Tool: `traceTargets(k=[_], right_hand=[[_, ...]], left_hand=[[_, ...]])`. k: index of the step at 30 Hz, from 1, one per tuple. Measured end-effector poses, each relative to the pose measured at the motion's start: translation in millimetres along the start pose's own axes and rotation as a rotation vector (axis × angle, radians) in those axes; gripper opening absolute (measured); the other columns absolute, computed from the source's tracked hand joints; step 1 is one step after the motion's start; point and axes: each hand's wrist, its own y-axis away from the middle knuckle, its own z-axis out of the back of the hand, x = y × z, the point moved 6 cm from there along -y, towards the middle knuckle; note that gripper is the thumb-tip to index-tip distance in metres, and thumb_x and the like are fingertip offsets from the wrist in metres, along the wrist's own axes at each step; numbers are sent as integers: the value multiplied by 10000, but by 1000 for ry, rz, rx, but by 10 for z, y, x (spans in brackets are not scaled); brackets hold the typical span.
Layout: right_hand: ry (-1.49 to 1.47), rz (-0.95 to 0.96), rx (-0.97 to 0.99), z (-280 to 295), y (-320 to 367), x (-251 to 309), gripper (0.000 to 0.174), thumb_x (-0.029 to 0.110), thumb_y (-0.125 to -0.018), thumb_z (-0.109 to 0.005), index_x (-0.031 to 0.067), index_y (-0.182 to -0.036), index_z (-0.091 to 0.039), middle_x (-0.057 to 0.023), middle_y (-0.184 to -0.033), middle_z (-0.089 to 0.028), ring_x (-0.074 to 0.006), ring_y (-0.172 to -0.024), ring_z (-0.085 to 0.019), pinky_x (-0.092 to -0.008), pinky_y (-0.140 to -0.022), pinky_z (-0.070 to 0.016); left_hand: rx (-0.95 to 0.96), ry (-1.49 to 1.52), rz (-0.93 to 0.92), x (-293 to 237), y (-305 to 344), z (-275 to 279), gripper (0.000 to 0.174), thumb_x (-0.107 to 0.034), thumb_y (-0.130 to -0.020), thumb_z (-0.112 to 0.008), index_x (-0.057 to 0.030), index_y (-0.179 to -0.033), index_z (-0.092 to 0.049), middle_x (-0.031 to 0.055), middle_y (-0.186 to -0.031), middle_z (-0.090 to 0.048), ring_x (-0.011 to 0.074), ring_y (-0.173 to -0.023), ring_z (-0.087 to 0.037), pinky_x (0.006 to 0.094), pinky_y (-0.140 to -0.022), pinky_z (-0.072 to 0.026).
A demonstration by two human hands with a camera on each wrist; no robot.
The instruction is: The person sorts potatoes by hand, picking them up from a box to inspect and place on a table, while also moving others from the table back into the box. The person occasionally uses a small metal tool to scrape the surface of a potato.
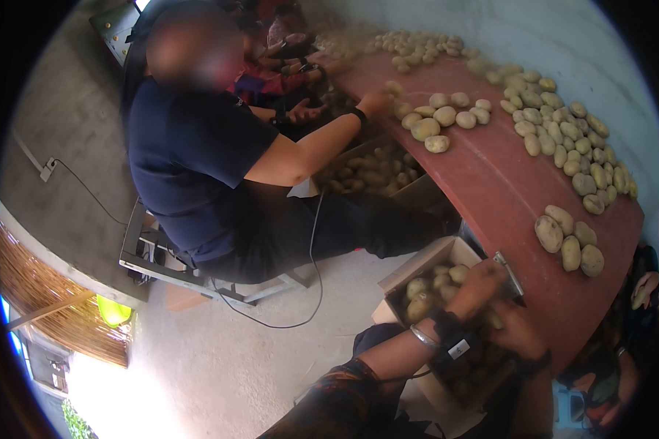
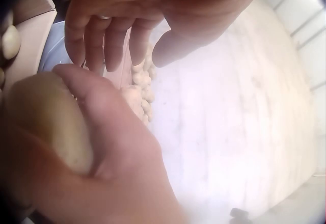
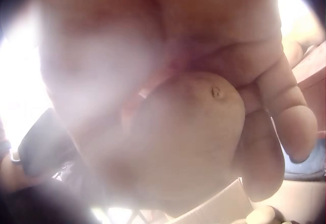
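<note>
My right hand (image 1: pixel 518 331) grips a potato (image 3: pixel 188 137), with fingers and thumb curled round it; in the left wrist view this potato shows pale and smooth. My left hand (image 1: pixel 483 284) is just above and ahead of it, its fingers (image 2: pixel 116 38) loosely bent and holding nothing. Both hands are over boxes of potatoes beside the table edge. One box (image 1: pixel 389 284) has several potatoes (image 1: pixel 421 301) in it. A second box (image 1: pixel 438 395), partly hidden by my forearms, holds more potatoes in shadow.
A reddish table (image 1: pixel 483 175) slopes along the wall, bearing a small potato cluster (image 1: pixel 570 245) near me and a long pile (image 1: pixel 564 139) behind. A seated person (image 1: pixel 190 161) works at the left by another potato box (image 1: pixel 410 189). A cable (image 1: pixel 316 271) hangs beside that person.
</note>
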Motion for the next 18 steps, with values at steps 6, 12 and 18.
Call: traceTargets(k=[6, 12, 18], right_hand=[[11, 69, 15, -83, -32, -27, 553, 159, -651, -653, 78, -1165, -463, -197, -1075, -527, -403, -911, -551, -445, -761, -460], [-166, 87, -156, -168, -86, -237, 500, 115, -687, -639, 71, -1155, -467, -196, -1082, -506, -399, -877, -553, -431, -758, -462], [16, 103, -202, 48, -3, -72, 368, 110, -734, -637, 44, -1080, -527, -178, -899, -571, -355, -783, -579, -404, -686, -474]], left_hand=[[19, 63, -15, -13, 1, -9, 137, -158, -821, -540, -46, -899, -553, -12, -759, -527, 59, -660, -469, 201, -555, -387], [16, 68, 10, 23, -41, 36, 120, -128, -815, -531, -42, -895, -551, -8, -793, -540, 64, -697, -490, 212, -580, -408], [-9, 80, 108, -63, 48, 55, 132, -161, -852, -546, -45, -915, -551, 50, -860, -578, 130, -794, -554, 261, -741, -455]])
